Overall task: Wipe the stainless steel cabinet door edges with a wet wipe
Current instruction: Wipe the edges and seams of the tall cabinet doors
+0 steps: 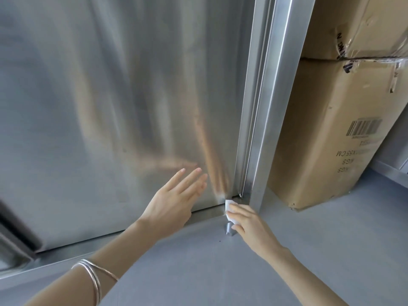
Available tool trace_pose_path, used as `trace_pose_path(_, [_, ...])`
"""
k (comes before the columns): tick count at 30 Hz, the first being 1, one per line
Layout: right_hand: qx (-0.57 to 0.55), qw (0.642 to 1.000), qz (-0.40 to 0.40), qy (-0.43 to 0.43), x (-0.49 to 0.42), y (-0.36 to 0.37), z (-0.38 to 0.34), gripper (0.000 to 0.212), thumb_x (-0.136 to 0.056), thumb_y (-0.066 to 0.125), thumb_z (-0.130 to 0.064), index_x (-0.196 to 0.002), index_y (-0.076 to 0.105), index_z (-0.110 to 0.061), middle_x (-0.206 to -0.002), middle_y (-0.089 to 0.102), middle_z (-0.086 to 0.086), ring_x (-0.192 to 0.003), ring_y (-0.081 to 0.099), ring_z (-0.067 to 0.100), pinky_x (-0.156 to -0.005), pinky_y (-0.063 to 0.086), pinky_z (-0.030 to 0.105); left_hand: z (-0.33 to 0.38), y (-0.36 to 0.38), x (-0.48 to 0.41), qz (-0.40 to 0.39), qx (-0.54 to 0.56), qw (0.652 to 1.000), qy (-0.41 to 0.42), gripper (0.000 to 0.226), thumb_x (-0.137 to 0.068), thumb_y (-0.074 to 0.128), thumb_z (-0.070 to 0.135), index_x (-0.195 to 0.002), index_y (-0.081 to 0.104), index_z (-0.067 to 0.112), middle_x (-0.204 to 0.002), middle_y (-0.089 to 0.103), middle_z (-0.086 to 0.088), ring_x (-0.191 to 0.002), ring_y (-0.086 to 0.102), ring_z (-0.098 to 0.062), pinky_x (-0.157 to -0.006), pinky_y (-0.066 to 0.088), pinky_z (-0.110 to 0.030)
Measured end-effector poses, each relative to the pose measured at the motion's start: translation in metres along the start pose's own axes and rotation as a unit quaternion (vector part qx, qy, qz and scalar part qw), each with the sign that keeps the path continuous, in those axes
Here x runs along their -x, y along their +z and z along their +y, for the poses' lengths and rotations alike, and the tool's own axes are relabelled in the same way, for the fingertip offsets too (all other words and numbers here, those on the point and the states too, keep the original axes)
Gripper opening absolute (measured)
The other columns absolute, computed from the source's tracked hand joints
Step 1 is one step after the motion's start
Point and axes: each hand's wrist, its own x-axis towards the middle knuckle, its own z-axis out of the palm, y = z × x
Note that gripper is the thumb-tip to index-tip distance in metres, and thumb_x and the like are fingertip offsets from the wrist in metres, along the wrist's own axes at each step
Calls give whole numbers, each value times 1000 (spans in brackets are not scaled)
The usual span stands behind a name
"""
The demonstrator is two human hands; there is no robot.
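Note:
A large stainless steel cabinet door (123, 102) fills the upper left of the head view. Its right edge meets a vertical steel frame post (270, 111). My left hand (174, 199) lies flat with straight fingers against the door's lower right part. My right hand (249, 224) holds a small white wet wipe (229, 205) and presses it onto the door's bottom right corner, where the lower edge meets the frame. Most of the wipe is hidden under my fingers.
Two stacked cardboard boxes (340, 120) stand right of the frame post on the grey floor (220, 272). A short metal cabinet foot (229, 229) sits under the corner. Thin silver bangles (95, 274) ring my left wrist.

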Motion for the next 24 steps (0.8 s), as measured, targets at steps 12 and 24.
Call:
trace_pose_path(12, [-46,998,-13,32,12,-85,-53,20,-71,66,-5,-87,65,-18,-83,64,-11,-80,59,12,-59,52,27,12,-64,27,-68,265,950,-152,54,-50,89,20,-103,76,13,-101,72,0,-89,71,-18,-75,58,-29])
trace_pose_path(24, [-73,997,-16,-16,-1,-413,-207,39,-52,87,7,-84,75,-13,-87,71,-4,-75,67,19,-61,52,26,-99,-351,-7,-191,318,908,-196,45,-47,92,31,-88,78,19,-83,73,7,-66,68,-12,-53,54,-22])
